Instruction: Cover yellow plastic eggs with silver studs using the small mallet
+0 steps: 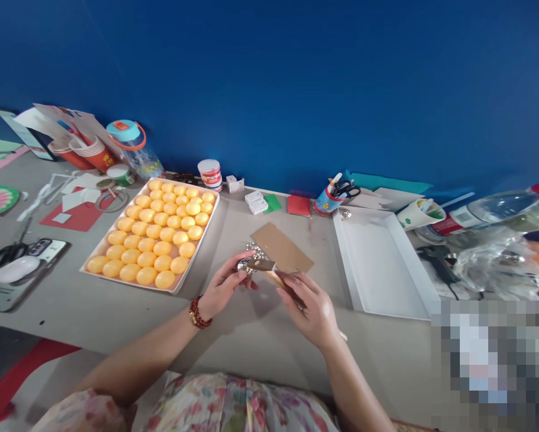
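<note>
My left hand (226, 282) has its fingers closed around a shiny silver ornament (244, 266) with a beaded, mirror-like surface; its lower part is hidden by the fingers. In my right hand (313, 309) is a wooden-handled tool (276, 279), its dark, blocky head overlapping the ornament from my view. I cannot make out the tool's exact kind, or whether its head touches the ornament. Just beyond both hands a brown cardboard piece (287, 247) lies flat on the grey table (233, 342).
Left stands a tray (175, 290) of orange balls; right, a white shallow tray (388, 264) with a small silver piece (345, 213). Along the blue wall are a water bottle (136, 150), small boxes (256, 203) and a scissors cup (327, 201). A glue gun (439, 264) lies far right.
</note>
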Demonstrator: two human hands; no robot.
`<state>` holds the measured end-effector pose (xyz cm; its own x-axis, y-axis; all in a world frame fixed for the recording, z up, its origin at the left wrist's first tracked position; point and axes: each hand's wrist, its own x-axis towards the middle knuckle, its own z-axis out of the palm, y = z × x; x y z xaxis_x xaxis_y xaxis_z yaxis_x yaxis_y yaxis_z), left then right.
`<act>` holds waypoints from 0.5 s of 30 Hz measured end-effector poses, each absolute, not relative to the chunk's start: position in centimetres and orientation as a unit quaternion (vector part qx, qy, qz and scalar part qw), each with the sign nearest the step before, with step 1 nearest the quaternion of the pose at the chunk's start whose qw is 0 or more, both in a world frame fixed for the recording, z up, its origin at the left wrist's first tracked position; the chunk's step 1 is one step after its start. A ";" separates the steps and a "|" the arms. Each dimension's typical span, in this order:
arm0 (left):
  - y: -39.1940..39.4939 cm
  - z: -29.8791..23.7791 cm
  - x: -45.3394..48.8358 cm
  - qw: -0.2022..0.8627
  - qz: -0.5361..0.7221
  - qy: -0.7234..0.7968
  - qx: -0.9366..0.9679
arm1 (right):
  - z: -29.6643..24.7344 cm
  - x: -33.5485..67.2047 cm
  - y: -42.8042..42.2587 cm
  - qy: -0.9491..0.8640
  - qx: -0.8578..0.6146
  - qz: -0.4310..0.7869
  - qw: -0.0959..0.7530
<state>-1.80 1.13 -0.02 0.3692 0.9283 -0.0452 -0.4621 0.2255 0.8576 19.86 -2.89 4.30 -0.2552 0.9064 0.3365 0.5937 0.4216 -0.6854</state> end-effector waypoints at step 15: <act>1.1 0.0 -1.7 0.721 0.477 0.300 0.403 | 4.2 19.8 -2.8 -0.763 -0.486 0.221 0.365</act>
